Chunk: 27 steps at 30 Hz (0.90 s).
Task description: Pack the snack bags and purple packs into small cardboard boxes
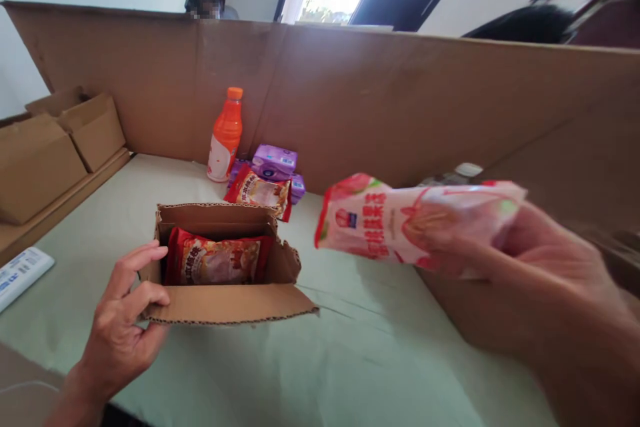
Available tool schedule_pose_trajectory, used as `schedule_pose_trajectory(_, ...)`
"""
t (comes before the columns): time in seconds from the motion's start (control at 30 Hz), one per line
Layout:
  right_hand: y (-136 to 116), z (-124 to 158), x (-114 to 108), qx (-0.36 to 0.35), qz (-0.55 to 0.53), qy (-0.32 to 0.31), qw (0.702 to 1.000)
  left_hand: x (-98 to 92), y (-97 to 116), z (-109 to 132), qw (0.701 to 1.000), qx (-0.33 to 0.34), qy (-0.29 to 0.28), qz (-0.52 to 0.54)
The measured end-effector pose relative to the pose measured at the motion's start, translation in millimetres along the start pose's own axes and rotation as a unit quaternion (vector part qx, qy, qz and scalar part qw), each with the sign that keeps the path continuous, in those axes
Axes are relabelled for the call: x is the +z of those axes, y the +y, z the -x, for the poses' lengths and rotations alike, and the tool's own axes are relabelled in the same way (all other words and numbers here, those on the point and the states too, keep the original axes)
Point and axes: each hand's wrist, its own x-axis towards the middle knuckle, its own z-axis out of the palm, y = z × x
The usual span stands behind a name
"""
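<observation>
My left hand (123, 323) grips the left side of a small open cardboard box (235, 305), with fingers over its edge. Inside the box lies a red snack packet (220, 261) with a light printed panel. My right hand (540, 273), slightly blurred, holds a pink-and-white snack packet (373, 227) by its right part. This packet is in the air to the right of the box, apart from it. Behind the box, a second red snack packet (260, 192) leans against purple tissue packs (275, 161).
An orange bottle (227, 137) stands beside the tissue packs. Tall cardboard walls (400, 107) border the green-covered table (345, 360). Cardboard boxes (37, 163) sit at the left, near a white packet (24, 275). Behind my right hand shows a white-capped container (469, 170).
</observation>
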Motion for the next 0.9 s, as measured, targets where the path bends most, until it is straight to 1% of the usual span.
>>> schedule_pose_trajectory(0.07, -34, 2, 26, -0.012, -0.079, 0.017, 0.997, 1.1, -1, 1, 1.000, 0.000, 0.002, 0.004)
schedule_pose_trajectory(0.1, -47, 3, 42, -0.012, -0.108, 0.005, 0.994, 1.3, -1, 2, 1.000, -0.001, 0.003, 0.006)
schedule_pose_trajectory(0.13, -56, 5, 57, -0.016, -0.113, -0.031, 0.993, 1.2, -1, 2, 1.000, -0.001, 0.005, 0.006)
schedule_pose_trajectory(0.17, -63, 6, 72, -0.020, -0.101, -0.083, 0.991, 0.8, 0, 3, 1.000, -0.002, 0.005, 0.007)
schedule_pose_trajectory(0.2, -68, 7, 85, -0.025, -0.068, -0.154, 0.985, 0.3, 0, 3, 1.000, -0.003, 0.004, 0.007)
schedule_pose_trajectory(0.23, -70, 8, 95, -0.034, -0.016, -0.230, 0.972, -0.2, 0, 3, 1.000, -0.003, 0.002, 0.008)
schedule_pose_trajectory(0.27, -71, 8, 102, -0.050, 0.054, -0.297, 0.952, -0.7, 0, 3, 1.000, -0.002, 0.001, 0.009)
schedule_pose_trajectory(0.3, -71, 8, 106, -0.076, 0.132, -0.342, 0.927, -1.1, 0, 3, 1.000, 0.000, 0.001, 0.010)
schedule_pose_trajectory(0.33, -70, 8, 108, -0.110, 0.208, -0.363, 0.902, -1.3, 0, 3, 1.000, 0.002, 0.000, 0.011)
schedule_pose_trajectory(0.4, -66, 7, 103, -0.183, 0.321, -0.351, 0.861, -0.9, -1, 3, 1.000, 0.007, 0.004, 0.014)
schedule_pose_trajectory(0.43, -64, 8, 99, -0.212, 0.348, -0.336, 0.849, -0.4, -2, 3, 1.000, 0.007, 0.004, 0.016)
schedule_pose_trajectory(0.47, -62, 8, 94, -0.236, 0.359, -0.325, 0.842, 0.2, -3, 3, 1.000, 0.006, 0.005, 0.019)
schedule_pose_trajectory(0.53, -62, 12, 86, -0.272, 0.348, -0.309, 0.842, 1.6, -4, 3, 1.000, 0.004, 0.005, 0.027)
schedule_pose_trajectory(0.6, -66, 18, 83, -0.304, 0.317, -0.315, 0.841, 2.5, -5, 4, 0.999, 0.001, 0.006, 0.031)
schedule_pose_trajectory(0.63, -70, 21, 85, -0.316, 0.304, -0.329, 0.837, 2.7, -5, 4, 0.999, 0.001, 0.006, 0.031)
schedule_pose_trajectory(0.67, -74, 22, 88, -0.321, 0.295, -0.350, 0.829, 2.8, -4, 4, 1.000, 0.002, 0.006, 0.029)
schedule_pose_trajectory(0.73, -84, 23, 101, -0.312, 0.290, -0.395, 0.814, 2.5, -4, 4, 1.000, 0.003, 0.009, 0.021)
schedule_pose_trajectory(0.83, -96, 17, 132, -0.259, 0.325, -0.445, 0.794, 2.1, -3, 4, 1.000, 0.006, 0.010, 0.011)
schedule_pose_trajectory(0.9, -99, 13, 152, -0.229, 0.360, -0.478, 0.768, 2.0, -3, 4, 1.000, 0.008, 0.009, 0.008)
